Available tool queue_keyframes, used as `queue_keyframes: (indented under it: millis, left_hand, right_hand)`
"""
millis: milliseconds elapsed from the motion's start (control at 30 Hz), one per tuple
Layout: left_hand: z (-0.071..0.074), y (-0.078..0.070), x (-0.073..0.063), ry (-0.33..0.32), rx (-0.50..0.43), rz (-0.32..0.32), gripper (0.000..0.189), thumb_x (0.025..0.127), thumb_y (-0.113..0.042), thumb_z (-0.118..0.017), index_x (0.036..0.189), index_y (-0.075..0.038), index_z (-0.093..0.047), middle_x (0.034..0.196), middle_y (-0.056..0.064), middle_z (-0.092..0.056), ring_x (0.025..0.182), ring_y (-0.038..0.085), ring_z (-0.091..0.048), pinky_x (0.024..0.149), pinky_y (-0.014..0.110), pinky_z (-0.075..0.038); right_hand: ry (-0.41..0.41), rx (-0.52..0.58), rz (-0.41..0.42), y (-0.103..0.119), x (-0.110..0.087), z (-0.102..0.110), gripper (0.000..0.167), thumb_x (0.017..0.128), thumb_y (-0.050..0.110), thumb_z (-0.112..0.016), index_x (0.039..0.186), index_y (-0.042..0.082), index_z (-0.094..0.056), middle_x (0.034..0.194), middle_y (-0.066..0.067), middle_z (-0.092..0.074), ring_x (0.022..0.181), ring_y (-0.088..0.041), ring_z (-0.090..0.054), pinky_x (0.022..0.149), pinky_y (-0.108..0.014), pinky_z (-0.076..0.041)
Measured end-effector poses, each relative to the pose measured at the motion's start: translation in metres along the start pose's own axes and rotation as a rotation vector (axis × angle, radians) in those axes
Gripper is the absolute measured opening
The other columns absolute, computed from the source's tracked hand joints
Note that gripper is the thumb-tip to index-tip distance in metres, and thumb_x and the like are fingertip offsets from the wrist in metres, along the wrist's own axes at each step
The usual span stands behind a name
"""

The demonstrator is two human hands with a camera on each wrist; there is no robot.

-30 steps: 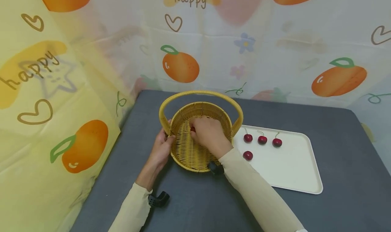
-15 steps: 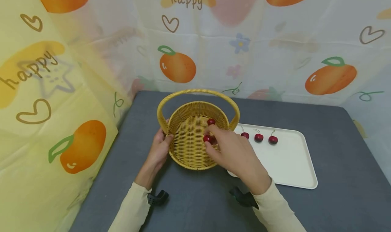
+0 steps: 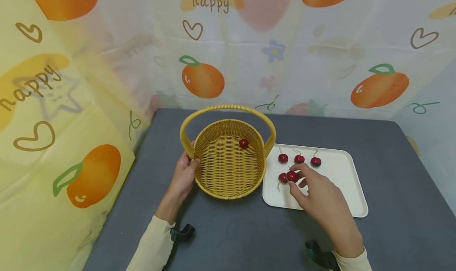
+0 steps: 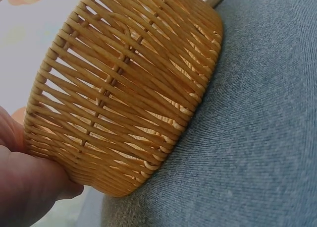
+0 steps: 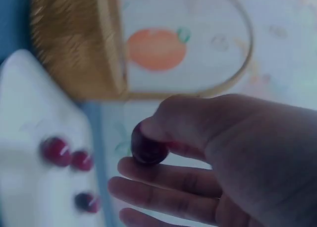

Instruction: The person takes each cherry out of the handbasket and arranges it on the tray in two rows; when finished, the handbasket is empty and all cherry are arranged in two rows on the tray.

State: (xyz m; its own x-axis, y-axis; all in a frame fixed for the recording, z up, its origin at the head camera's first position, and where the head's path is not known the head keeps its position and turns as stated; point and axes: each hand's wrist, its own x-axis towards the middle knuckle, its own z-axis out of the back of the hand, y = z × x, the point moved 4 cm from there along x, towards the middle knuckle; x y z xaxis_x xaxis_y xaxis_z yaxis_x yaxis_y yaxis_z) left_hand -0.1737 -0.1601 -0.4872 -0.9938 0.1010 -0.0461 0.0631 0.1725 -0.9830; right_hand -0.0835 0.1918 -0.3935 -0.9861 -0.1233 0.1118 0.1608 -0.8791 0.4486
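Observation:
My left hand [image 3: 182, 176] grips the left side of a yellow wicker basket [image 3: 228, 197] at the base of its arched handle, thumb over the rim. One dark red cherry [image 3: 244, 143] lies inside it, toward the back right. My right hand [image 3: 325, 197] pinches another cherry [image 5: 148, 143] between thumb and index finger, the other fingers spread. In the head view this held cherry overlaps a stemmed cherry [image 3: 282, 178] on the white tray [image 3: 335, 184]. Along the tray's far part, three cherries [image 3: 299, 159] with stems form a row.
The tray stands just right of the basket on a dark grey table [image 3: 228, 239]. A fruit-printed cloth [image 3: 242, 73] hangs behind the table, and a yellow-lit cloth [image 3: 71, 152] borders its left side. The basket's handle [image 3: 228, 107] arches upright over its far part.
My right hand has lifted a cherry out of the basket and carried it right, over the tray. The left hand keeps its grip on the basket. The head view has shifted slightly.

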Motion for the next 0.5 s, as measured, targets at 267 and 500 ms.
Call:
queue_keyframes:
  millis: [267, 500]
  left_hand:
    - [0.0, 0.001, 0.0, -0.001, 0.005, 0.006, 0.068, 0.109, 0.005, -0.037, 0.17, -0.005, -0.008, 0.174, 0.013, -0.017, 0.158, 0.025, -0.023, 0.127, 0.049, -0.023]
    - [-0.001, 0.0, -0.002, -0.007, 0.018, 0.021, 0.068, 0.11, 0.003, -0.038, 0.171, -0.012, -0.011, 0.173, 0.011, -0.02, 0.158, 0.025, -0.026, 0.126, 0.049, -0.025]
  right_hand:
    - [0.076, -0.036, -0.097, -0.043, -0.005, -0.019, 0.032, 0.091, 0.01, -0.076, 0.12, 0.014, -0.064, 0.107, -0.007, -0.075, 0.092, -0.027, -0.072, 0.063, -0.044, -0.053]
    - [0.065, -0.061, -0.118, -0.058, -0.001, -0.025, 0.032, 0.091, 0.009, -0.077, 0.119, 0.011, -0.063, 0.102, -0.008, -0.075, 0.088, -0.028, -0.07, 0.061, -0.047, -0.053]
